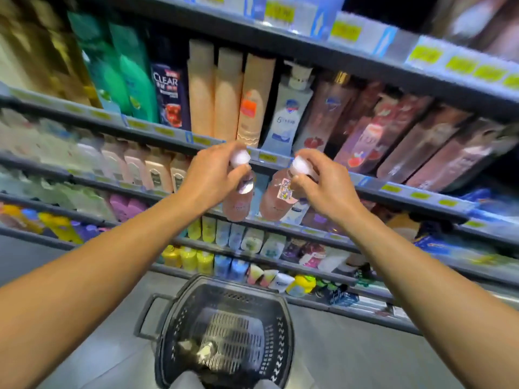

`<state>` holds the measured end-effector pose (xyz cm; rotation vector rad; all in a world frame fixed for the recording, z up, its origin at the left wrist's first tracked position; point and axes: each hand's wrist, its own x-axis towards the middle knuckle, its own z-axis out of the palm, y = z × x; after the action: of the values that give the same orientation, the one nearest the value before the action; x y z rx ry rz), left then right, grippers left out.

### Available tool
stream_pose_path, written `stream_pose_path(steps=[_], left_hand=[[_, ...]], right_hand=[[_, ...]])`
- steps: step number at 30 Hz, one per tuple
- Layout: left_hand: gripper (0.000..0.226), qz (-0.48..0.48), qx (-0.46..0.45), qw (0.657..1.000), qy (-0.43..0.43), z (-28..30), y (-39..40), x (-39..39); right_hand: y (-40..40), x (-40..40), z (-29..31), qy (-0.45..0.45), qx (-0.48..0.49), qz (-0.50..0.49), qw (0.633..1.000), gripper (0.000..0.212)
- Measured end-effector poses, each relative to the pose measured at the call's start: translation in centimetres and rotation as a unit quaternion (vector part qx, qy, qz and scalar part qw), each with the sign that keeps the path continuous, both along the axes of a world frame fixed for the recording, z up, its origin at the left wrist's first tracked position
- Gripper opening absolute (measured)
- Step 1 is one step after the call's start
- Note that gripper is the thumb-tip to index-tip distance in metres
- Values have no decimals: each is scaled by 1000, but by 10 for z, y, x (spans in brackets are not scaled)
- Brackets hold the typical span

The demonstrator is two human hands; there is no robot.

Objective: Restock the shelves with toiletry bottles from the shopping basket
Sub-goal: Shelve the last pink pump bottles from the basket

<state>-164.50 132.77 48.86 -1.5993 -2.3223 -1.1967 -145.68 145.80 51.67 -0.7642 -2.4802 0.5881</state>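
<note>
Before the shelves [280,160], left hand [209,175] gripping pink bottle [238,199], right hand [320,186] gripping its twin [276,197] (seemingly identical), basket [224,329] below.

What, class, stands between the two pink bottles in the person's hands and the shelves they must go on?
Nothing visible blocks them. The left hand and right hand each grip a pink bottle by its white cap, in open air before the shelf edge. Whether a free slot waits behind them cannot be seen.
</note>
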Motion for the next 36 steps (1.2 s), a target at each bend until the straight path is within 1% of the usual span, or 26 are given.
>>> stream_pose_path(steps=[6,10,14,17,23,28,31,36], left_hand=[[36,-32,71,997,-8,85,29,11],[35,-9,123,992,-19,133,48,18],[32,-17,135,991,-8,175,67,27],[31,-18,140,990,5,200,79,34],[27,7,148,989,21,232,99,47],[23,2,148,989,15,240,116,53],[17,-3,143,990,16,243,126,54],[26,4,156,988,13,249,134,54]], right_hand=[[15,25,94,32,103,-10,994,36],[22,41,145,64,141,-29,988,37],[30,54,182,84,180,-41,979,35],[37,61,201,108,196,-53,973,40],[50,71,231,171,203,-77,961,40],[62,75,257,199,219,-66,953,43],[69,76,271,224,240,-61,943,43],[87,66,285,250,270,-61,928,43]])
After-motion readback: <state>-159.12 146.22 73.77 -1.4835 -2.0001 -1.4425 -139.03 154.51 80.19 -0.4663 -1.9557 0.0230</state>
